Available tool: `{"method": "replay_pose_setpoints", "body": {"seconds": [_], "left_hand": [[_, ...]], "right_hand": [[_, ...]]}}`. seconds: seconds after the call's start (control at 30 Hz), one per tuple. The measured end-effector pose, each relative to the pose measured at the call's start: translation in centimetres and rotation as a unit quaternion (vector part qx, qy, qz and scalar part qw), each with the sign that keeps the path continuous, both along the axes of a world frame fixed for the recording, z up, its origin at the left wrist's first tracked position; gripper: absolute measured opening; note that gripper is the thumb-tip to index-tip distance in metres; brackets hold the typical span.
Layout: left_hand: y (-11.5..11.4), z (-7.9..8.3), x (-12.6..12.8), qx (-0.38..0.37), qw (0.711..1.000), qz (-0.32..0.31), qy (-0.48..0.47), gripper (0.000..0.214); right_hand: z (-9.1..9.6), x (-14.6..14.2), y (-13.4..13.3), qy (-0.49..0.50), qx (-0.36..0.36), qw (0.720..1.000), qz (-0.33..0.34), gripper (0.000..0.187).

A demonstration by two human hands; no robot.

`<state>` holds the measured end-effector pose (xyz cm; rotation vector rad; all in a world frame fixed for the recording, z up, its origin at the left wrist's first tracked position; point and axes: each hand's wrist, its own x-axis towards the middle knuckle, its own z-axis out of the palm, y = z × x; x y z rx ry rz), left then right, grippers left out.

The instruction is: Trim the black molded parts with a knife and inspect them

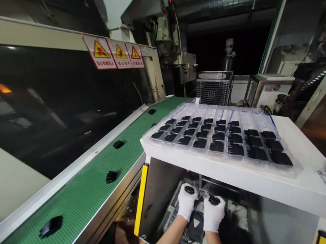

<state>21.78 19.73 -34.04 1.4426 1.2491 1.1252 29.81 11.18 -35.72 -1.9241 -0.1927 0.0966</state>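
My left hand [186,201] and my right hand [213,213], both in white gloves, reach into a machine bay under a white bench. Each hand grips a small round black part, the left one [189,190] and the right one [214,201]. Between and below the hands sits a black fixture with a white triangle mark [196,223]. The two hands are close together but apart. A clear plastic blister tray [226,116] lies on the bench above them, holding several rows of black parts.
To the left runs a green belt conveyor [93,169] with several black parts on it, behind a dark glass machine panel [49,95] with warning labels [112,53]. Yellow safety light-curtain posts [140,199] flank the bay. Machinery stands beyond the bench.
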Motion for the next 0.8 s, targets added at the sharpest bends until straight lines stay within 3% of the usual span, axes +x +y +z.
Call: {"method": "replay_pose_setpoints", "body": {"seconds": [0.23,0.33,0.47,0.57,0.63,0.7,0.8], "left_hand": [[-0.1,0.3,0.1,0.016,1.000,0.001,0.013,0.026],[-0.2,1.2,0.2,0.018,0.999,0.006,0.028,0.026],[-0.2,4.4,0.5,0.051,0.998,-0.009,0.040,0.027],[-0.8,7.6,-0.2,0.075,0.995,-0.059,0.040,0.032],[-2.1,9.1,-2.0,0.075,0.990,-0.113,0.036,0.031],[-4.4,9.5,-5.0,0.070,0.983,-0.164,0.037,0.027],[-9.0,7.7,-11.9,0.031,0.984,-0.169,0.044,0.026]], "right_hand": [[-0.2,0.2,-0.1,-0.009,-0.007,1.000,-0.001,0.034],[-0.3,0.4,-0.1,-0.015,-0.010,1.000,-0.006,0.037],[0.0,0.6,-0.1,-0.025,-0.010,1.000,-0.011,0.035],[0.6,0.7,0.0,-0.035,0.007,0.999,-0.003,0.031],[1.2,0.7,0.1,-0.040,0.019,0.999,0.012,0.030],[1.9,0.7,0.1,-0.040,0.021,0.999,0.021,0.029],[2.9,0.9,-0.2,-0.052,-0.007,0.999,-0.003,0.030]]}}
